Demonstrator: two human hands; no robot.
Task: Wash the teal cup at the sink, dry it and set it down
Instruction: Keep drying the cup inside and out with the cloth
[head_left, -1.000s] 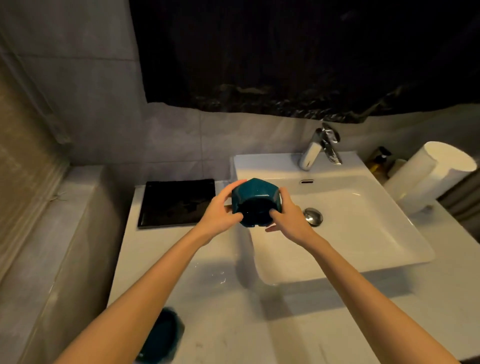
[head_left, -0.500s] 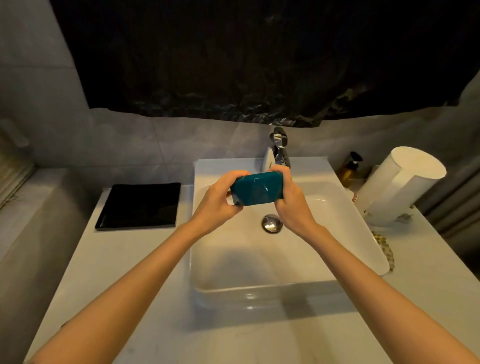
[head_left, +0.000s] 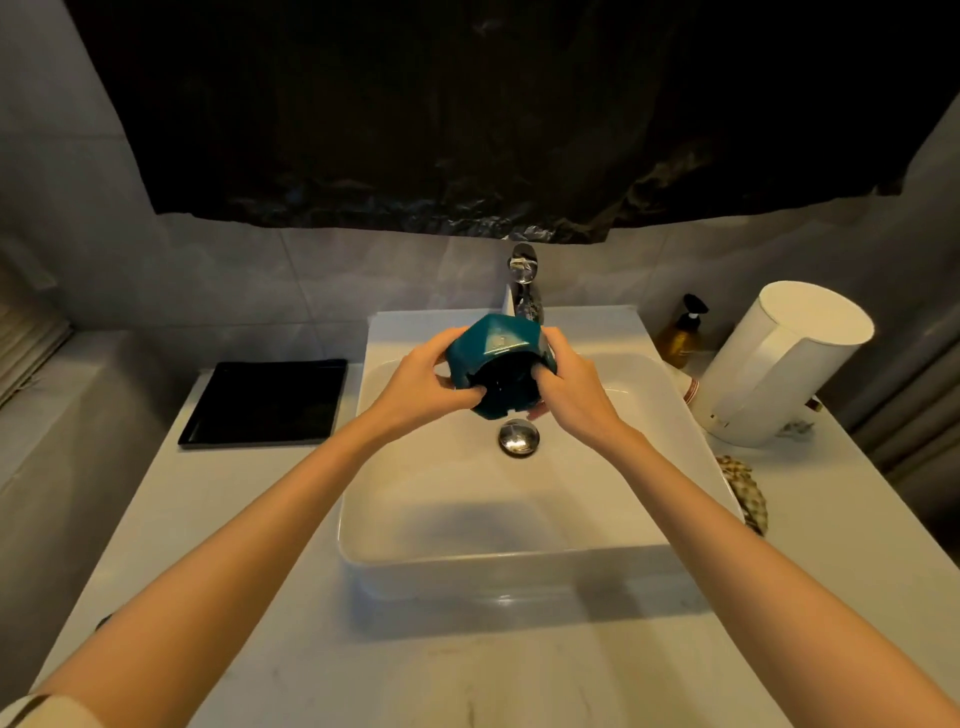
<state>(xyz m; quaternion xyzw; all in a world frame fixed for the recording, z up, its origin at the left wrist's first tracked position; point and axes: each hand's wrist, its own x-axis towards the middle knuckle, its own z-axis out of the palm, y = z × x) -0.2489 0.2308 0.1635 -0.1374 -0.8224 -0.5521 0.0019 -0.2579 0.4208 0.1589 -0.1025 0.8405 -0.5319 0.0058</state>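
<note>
Two bare forearms reach from the near edge of the pale countertop (head_left: 208, 519) out over the white basin (head_left: 467, 561), the landmark for everything here. Inside the basin, toward its back, sits the chrome drain plug (head_left: 518, 437). Just above that plug both hands hold the teal cup (head_left: 493, 345) in the air over the basin, clear of its floor.

The left hand (head_left: 415, 384) has its fingers curled round the cup's left wall, thumb near the rim. The right hand (head_left: 571, 389) wraps the right side, with fingertips hooked at the edge of the mouth. The faceted cup is tipped so that its dark mouth faces down and toward the person and its base points up and away. That tilt probably lets the inside be rubbed or drained while any drips fall into the basin. Washing looks to be in hand; drying and setting down are not yet done.

At the basin's back edge, right behind the cup, stands the chrome faucet (head_left: 523, 280); I cannot tell whether water is running. Left of the basin lies a black tray (head_left: 265, 402), a likely dry spot for later. Right of the basin are a spotted seashell (head_left: 748, 493), a white cylindrical container (head_left: 789, 364) and an amber pump bottle (head_left: 680, 332). Above and behind the basin a black plastic sheet (head_left: 467, 130) covers the wall.
</note>
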